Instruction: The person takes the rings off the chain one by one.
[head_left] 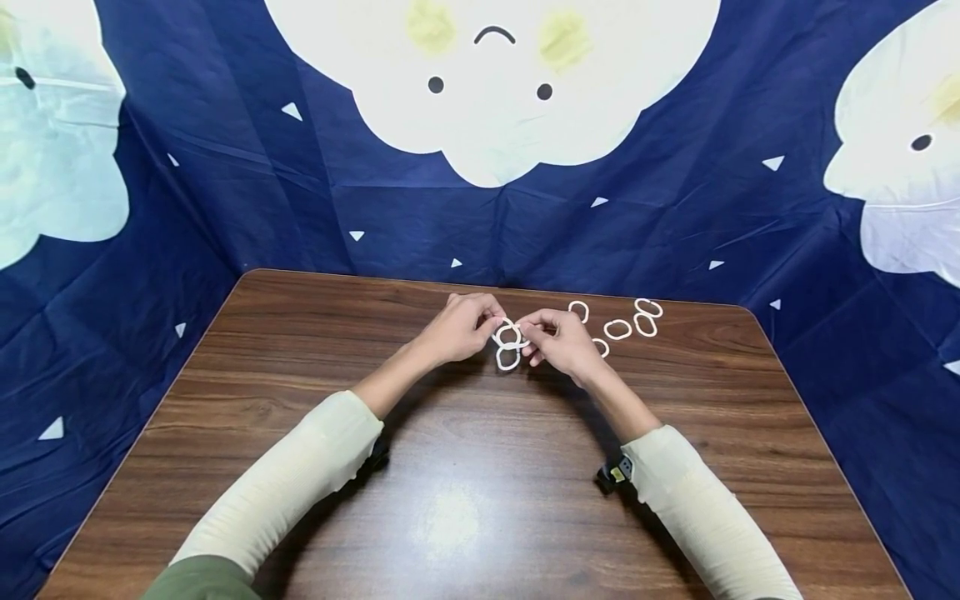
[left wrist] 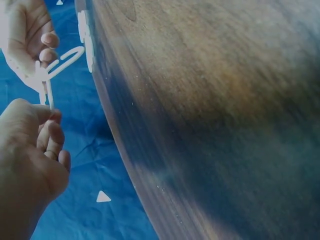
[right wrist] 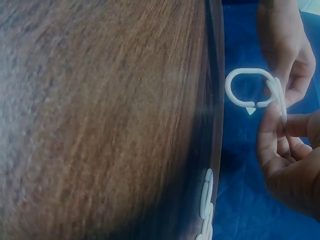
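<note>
Over the far part of the table, my left hand (head_left: 459,327) and right hand (head_left: 567,342) meet at a small cluster of white plastic split rings, like shower curtain rings. Between thumb and fingers, the left hand pinches one ring (left wrist: 51,95). From the other side, the right hand (right wrist: 295,160) pinches the cluster too. One ring (right wrist: 228,89) dangles from the held ones, and a narrow gap shows in its side. The held rings overlap, so I cannot tell exactly how they link.
To the right of my right hand, several loose white rings (head_left: 618,337) lie near the far edge of the brown wooden table (head_left: 450,433); the hand partly hides one (head_left: 605,348). Behind the table hangs a dark blue cloth (head_left: 420,208) with white clouds.
</note>
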`<state>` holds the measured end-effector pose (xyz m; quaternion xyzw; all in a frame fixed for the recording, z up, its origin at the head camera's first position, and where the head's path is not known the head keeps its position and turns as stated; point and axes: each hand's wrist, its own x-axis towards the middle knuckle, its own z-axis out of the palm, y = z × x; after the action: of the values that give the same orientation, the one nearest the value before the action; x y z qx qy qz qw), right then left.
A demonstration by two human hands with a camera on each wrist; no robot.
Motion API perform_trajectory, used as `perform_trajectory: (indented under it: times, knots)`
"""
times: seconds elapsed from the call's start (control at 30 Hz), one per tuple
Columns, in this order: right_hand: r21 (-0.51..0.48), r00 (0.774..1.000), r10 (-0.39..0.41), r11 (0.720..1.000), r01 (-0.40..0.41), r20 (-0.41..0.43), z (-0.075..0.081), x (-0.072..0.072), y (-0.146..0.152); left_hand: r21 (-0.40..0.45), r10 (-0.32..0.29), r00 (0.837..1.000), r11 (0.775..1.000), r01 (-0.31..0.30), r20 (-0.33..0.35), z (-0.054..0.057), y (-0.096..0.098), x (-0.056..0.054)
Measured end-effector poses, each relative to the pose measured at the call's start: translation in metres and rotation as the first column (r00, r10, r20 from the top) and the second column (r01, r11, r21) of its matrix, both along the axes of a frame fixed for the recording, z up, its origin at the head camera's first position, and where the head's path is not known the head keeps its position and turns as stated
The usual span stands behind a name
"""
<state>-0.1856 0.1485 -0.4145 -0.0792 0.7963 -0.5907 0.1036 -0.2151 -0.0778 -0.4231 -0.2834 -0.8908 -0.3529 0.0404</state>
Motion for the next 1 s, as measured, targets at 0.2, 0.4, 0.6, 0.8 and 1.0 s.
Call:
perform_trajectory:
  times: [0.2, 0.4, 0.6, 0.8, 1.0]
  knots:
    - [-0.017, 0.999, -0.015, 1.000, 0.014, -0.032, -0.0020, 0.0008, -0.0011, 0.003, 0.016, 1.000, 1.000, -0.016, 0.020, 0.0021, -0.0001, 0.0005]
    - [-0.044, 0.997, -0.036, 0.999, 0.033, -0.066, -0.0042, 0.0014, -0.0017, 0.014, 0.022, 0.999, 1.000, -0.023, 0.025, 0.0020, 0.0012, 0.0000]
    - [-0.062, 0.995, -0.064, 0.996, 0.059, -0.081, -0.0069, 0.0018, -0.0018, 0.027, 0.043, 0.997, 0.999, -0.045, 0.071, 0.0047, 0.0011, 0.0016]
    - [-0.064, 0.992, -0.077, 0.995, 0.070, -0.103, -0.0101, 0.0013, -0.0007, 0.028, 0.030, 0.996, 0.999, -0.033, 0.085, 0.0072, 0.0018, 0.0024]
    - [-0.068, 0.992, -0.056, 0.997, 0.048, -0.117, -0.0079, 0.0012, 0.0000, 0.012, -0.039, 0.995, 0.999, 0.038, 0.090, 0.0038, 0.0006, 0.0026]
